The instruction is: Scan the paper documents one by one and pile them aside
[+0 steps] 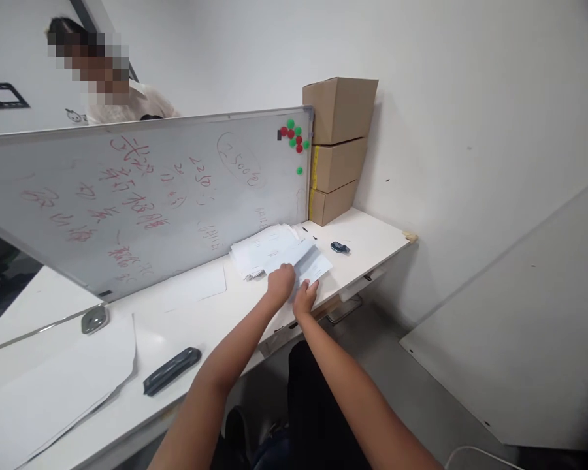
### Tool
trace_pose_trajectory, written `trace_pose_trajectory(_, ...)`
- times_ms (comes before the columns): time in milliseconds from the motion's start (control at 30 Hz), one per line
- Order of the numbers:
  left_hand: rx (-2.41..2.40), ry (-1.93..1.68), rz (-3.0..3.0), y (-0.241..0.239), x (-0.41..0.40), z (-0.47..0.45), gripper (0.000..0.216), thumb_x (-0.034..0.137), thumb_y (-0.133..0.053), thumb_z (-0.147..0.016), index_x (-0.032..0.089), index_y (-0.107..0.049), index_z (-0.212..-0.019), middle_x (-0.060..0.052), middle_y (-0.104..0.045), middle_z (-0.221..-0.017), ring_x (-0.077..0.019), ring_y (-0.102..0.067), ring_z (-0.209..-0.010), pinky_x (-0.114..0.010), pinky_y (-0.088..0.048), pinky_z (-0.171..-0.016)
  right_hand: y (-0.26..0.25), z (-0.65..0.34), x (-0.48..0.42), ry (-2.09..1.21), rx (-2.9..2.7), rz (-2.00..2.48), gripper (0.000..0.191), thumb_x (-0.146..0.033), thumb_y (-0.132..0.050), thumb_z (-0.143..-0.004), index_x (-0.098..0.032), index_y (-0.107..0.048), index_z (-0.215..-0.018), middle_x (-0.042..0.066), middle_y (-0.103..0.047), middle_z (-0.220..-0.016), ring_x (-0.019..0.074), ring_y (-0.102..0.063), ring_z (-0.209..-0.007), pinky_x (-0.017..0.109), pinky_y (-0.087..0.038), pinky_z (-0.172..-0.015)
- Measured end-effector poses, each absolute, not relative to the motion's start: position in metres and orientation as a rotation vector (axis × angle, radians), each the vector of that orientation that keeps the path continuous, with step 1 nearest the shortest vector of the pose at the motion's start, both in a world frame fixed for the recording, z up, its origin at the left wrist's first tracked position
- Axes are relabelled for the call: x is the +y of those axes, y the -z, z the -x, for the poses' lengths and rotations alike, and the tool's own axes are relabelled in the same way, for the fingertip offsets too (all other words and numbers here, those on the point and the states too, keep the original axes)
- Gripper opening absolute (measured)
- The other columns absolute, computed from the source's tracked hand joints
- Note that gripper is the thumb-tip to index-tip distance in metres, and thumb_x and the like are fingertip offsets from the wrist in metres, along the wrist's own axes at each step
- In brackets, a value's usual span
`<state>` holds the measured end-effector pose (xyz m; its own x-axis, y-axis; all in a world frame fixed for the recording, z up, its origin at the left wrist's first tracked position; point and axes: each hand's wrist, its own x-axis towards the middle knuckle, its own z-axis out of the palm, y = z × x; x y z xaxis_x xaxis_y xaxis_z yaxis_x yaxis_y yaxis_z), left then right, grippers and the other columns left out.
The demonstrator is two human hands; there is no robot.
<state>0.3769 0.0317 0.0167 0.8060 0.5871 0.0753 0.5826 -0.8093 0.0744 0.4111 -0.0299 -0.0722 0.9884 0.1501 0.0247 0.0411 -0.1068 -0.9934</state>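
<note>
A loose stack of white paper sheets [267, 248] lies on the white desk [215, 313] in front of a leaning whiteboard [142, 196]. My left hand [280, 283] rests on the near edge of the stack with its fingers curled onto the paper. My right hand [304, 297] is just beside it, fingers pinching the corner of the top sheet [318, 266]. A small dark clip [340, 247] sits on the desk to the right of the papers.
Three stacked cardboard boxes [338, 147] stand at the desk's far end by the wall. Red and green magnets [294, 138] dot the whiteboard corner. A black stapler [171, 370] and large white sheets [53, 391] lie nearer left. Another person [112, 91] is behind the board.
</note>
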Motion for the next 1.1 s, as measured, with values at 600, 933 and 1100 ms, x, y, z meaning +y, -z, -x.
trace_pose_trajectory(600,0.583,0.087,-2.925,-0.026,-0.001,-0.332,0.025,0.022,-0.04,-0.09,0.018,-0.062,-0.101,-0.01,-0.066,-0.106,-0.0224,-0.063,-0.097,-0.031,-0.047,-0.079,0.06,-0.409,-0.04,-0.132,-0.228,1.666,0.051,-0.05,-0.028,-0.089,-0.012,-0.054,-0.112,0.02,-0.066,-0.107,0.0307,-0.061,-0.105,0.04,-0.045,-0.083)
trace_pose_trajectory(933,0.838,-0.726,-2.467,-0.011,-0.039,-0.215,0.039,0.038,-0.041,-0.093,0.024,-0.049,-0.129,-0.007,-0.054,-0.133,-0.0191,-0.046,-0.126,-0.037,-0.036,-0.107,0.048,-0.389,-0.083,-0.221,-0.417,1.499,0.053,-0.047,-0.037,-0.086,-0.009,-0.056,-0.119,0.02,-0.062,-0.119,0.0292,-0.058,-0.113,0.041,-0.045,-0.092)
trace_pose_trajectory(1100,0.969,-0.88,-2.054,-0.03,-0.014,-0.164,0.08,0.048,-0.063,-0.079,0.026,-0.023,-0.145,-0.013,-0.033,-0.15,-0.0259,-0.033,-0.137,-0.043,-0.038,-0.106,0.009,-0.367,-0.097,-0.542,-0.854,1.236,0.04,-0.048,-0.057,-0.079,-0.013,-0.068,-0.093,0.012,-0.072,-0.091,0.028,-0.066,-0.089,0.038,-0.05,-0.08)
